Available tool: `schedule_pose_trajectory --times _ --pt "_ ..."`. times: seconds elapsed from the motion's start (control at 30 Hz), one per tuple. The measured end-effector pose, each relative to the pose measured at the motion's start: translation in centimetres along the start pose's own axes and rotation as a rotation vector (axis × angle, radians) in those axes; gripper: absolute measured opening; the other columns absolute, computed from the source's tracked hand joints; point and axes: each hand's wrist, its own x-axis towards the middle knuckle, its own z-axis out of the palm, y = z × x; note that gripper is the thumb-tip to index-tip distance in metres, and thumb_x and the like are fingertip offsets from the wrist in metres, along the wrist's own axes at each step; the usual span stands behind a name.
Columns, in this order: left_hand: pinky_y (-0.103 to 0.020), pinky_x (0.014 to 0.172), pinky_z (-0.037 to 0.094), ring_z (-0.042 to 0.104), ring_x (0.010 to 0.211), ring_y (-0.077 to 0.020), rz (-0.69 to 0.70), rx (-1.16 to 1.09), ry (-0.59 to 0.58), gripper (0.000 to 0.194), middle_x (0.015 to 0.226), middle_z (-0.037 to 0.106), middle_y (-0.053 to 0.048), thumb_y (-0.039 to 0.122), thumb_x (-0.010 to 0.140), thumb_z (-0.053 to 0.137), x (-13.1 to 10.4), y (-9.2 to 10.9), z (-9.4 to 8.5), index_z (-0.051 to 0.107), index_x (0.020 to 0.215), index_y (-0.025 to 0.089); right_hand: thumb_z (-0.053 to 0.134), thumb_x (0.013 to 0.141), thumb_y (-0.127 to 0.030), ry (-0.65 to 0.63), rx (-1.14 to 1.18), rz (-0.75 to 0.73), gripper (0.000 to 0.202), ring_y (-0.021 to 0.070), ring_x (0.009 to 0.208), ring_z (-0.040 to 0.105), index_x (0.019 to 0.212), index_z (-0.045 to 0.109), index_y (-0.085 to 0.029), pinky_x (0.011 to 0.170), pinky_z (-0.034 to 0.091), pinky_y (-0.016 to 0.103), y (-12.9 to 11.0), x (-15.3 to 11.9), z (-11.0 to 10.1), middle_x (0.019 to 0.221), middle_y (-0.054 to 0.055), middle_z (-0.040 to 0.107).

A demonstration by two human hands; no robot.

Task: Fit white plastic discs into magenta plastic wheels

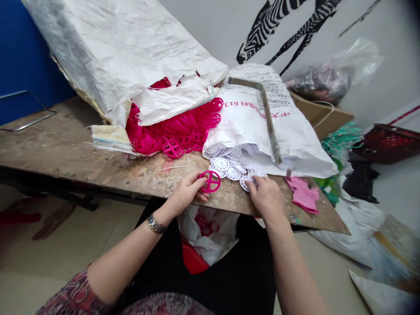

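Between its thumb and fingers, my left hand holds a pink ring with crossed spokes above the table's front edge. My right hand is at the pile of white discs, its fingertips closed on the edge of one white disc. The discs spill from the mouth of a printed white sack. More pink rings pour out of a larger torn white sack at the left back.
A bent metal bar lies on the printed sack. Pink cloth rests on the worn table at right. Below the table edge, a lined red container holds pink and white pieces. A cardboard box stands behind.
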Motion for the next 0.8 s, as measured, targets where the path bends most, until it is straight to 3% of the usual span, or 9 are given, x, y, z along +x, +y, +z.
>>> schedule_pose_trajectory --times 0.17,0.33,0.5,0.57,0.67,0.8 --pt "-0.018 0.051 0.055 0.066 0.058 -0.0103 -0.018 -0.013 -0.013 0.033 0.077 0.061 0.000 0.041 0.083 0.065 -0.1 0.4 0.1 0.058 0.101 0.014 0.048 0.096 -0.031 0.056 -0.076 -0.041 0.031 0.0259 0.086 0.062 0.099 0.073 -0.014 0.074 0.040 0.033 0.4 -0.1 0.8 0.091 0.014 0.073" --pt "-0.019 0.051 0.057 0.066 0.058 -0.0102 -0.026 -0.018 -0.002 0.032 0.077 0.061 0.000 0.038 0.084 0.065 0.0 0.2 0.1 0.058 0.104 0.014 0.046 0.095 -0.030 0.169 -0.087 -0.013 0.030 0.0242 0.076 0.062 0.093 0.072 -0.016 0.066 0.036 0.032 1.2 0.6 -0.4 0.083 0.013 0.072" --pt "-0.019 0.054 0.058 0.067 0.058 -0.0096 -0.047 -0.030 -0.018 0.027 0.080 0.062 -0.001 0.034 0.087 0.063 0.1 0.3 0.0 0.058 0.105 0.015 0.051 0.090 -0.033 0.280 0.296 0.061 0.026 0.0243 0.082 0.065 0.090 0.072 -0.018 0.071 0.044 0.033 0.5 0.4 -3.5 0.088 0.010 0.073" --pt "-0.019 0.054 0.058 0.067 0.058 -0.0100 -0.064 -0.028 -0.018 0.024 0.077 0.061 -0.001 0.033 0.087 0.063 0.1 0.4 0.1 0.058 0.102 0.015 0.056 0.087 -0.039 0.246 0.570 0.118 0.025 0.0218 0.075 0.066 0.088 0.071 -0.020 0.069 0.047 0.032 -0.8 -0.3 -4.5 0.081 0.006 0.073" --pt "-0.020 0.056 0.059 0.067 0.059 -0.0107 -0.096 -0.045 -0.035 0.023 0.073 0.060 0.000 0.032 0.087 0.063 0.0 0.5 0.3 0.058 0.102 0.015 0.063 0.082 -0.046 0.084 0.962 0.186 0.027 0.0187 0.061 0.064 0.083 0.069 -0.020 0.061 0.050 0.030 -3.3 -1.6 -4.9 0.066 0.001 0.067" --pt "-0.023 0.059 0.060 0.068 0.062 -0.0111 -0.092 -0.084 -0.092 0.029 0.081 0.063 -0.002 0.033 0.086 0.065 -0.4 0.5 0.8 0.058 0.108 0.015 0.067 0.079 -0.047 -0.076 1.153 0.209 0.028 0.0183 0.058 0.066 0.079 0.065 -0.019 0.058 0.052 0.029 -5.8 -2.8 -3.7 0.063 0.000 0.065"
